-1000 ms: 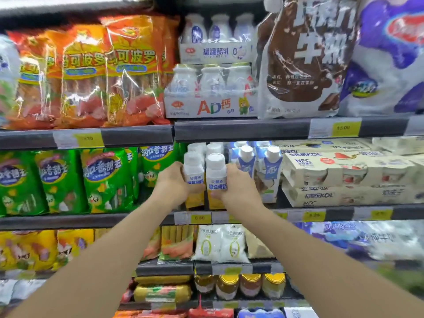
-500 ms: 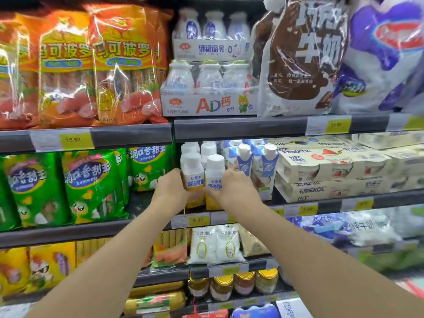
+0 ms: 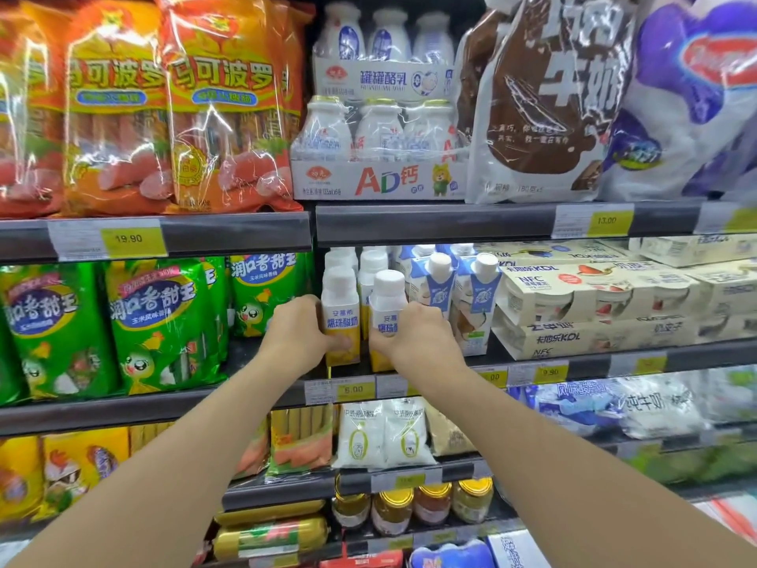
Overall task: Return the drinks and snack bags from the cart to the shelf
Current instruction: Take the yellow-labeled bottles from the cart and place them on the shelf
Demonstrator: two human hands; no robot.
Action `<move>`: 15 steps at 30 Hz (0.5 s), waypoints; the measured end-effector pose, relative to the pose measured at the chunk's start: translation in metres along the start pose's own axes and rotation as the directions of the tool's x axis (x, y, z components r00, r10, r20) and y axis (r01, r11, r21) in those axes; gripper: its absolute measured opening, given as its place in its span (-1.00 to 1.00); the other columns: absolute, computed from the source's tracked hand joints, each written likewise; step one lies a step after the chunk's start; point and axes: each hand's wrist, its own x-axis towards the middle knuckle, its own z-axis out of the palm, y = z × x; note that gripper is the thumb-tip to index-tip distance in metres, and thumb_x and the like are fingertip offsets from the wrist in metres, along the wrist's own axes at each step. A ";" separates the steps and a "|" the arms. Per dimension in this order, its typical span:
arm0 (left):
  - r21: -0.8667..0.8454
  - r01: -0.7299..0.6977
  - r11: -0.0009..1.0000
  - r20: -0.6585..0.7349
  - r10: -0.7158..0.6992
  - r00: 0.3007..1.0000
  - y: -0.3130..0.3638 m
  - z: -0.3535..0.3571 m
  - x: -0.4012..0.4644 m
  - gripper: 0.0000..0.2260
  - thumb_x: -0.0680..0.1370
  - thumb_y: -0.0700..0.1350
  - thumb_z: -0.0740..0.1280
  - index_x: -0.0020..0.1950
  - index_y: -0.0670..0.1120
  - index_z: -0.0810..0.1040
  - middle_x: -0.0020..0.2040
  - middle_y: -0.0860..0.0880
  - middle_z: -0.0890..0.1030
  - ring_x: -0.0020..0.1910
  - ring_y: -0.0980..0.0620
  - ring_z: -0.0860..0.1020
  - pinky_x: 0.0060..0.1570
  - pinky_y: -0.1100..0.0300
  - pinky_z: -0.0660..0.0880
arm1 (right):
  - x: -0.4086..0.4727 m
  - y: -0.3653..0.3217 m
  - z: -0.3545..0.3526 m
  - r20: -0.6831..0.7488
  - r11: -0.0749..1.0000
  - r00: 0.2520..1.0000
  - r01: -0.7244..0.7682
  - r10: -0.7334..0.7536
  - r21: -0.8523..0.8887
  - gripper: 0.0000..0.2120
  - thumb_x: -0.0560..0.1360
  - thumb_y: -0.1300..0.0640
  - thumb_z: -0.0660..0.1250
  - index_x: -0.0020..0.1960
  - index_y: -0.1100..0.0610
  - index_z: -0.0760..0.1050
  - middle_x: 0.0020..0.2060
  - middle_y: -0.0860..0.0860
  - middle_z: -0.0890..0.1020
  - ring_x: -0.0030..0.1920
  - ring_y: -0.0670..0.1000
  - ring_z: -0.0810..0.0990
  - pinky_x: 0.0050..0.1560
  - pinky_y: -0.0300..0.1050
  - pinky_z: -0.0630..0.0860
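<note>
Centre of frame: left hand [image 3: 301, 334] and right hand [image 3: 413, 338] are each gripping one upright yogurt bottle, left bottle [image 3: 341, 317] and right bottle [image 3: 387, 317], standing side by side, touching, on the shelf edge [image 3: 442, 377], long axes vertical.

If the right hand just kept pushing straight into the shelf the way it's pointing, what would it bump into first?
Probably the white-capped bottles standing behind the yogurt bottle that the right hand grips. That bottle would touch them first, though the gap between them is hard to judge.
</note>
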 end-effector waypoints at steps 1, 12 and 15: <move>-0.001 0.003 1.000 0.000 -0.003 1.000 -0.001 -0.001 0.000 -0.62 0.34 -0.03 0.62 0.06 -0.09 0.60 -0.06 -0.03 0.67 -0.12 0.01 0.58 -0.14 0.14 0.48 | 0.001 0.000 0.001 -0.003 1.000 1.000 -0.005 0.005 0.003 -0.61 0.47 -0.13 0.37 0.04 0.20 0.52 -0.12 0.10 0.62 -0.09 0.14 0.63 -0.12 0.03 0.64; -0.005 0.018 1.000 -0.037 -0.018 0.999 -0.004 0.004 0.000 -0.58 0.35 0.01 0.60 0.10 -0.08 0.58 -0.01 -0.04 0.67 0.01 -0.08 0.61 0.06 -0.05 0.58 | 0.004 -0.002 0.008 -0.006 0.998 0.998 -0.056 0.057 0.031 -0.46 0.46 -0.15 0.39 0.23 0.22 0.42 0.03 0.12 0.60 0.01 0.14 0.62 -0.04 0.07 0.65; -0.021 0.009 1.000 -0.038 -0.010 0.999 -0.003 0.005 0.000 -0.58 0.37 -0.01 0.60 0.13 -0.10 0.57 0.00 -0.05 0.67 -0.03 -0.04 0.60 -0.06 0.08 0.55 | 0.004 -0.003 0.009 -0.011 0.998 0.998 -0.067 0.067 0.016 -0.45 0.47 -0.16 0.38 0.24 0.23 0.41 0.04 0.13 0.61 0.01 0.14 0.63 -0.06 0.04 0.64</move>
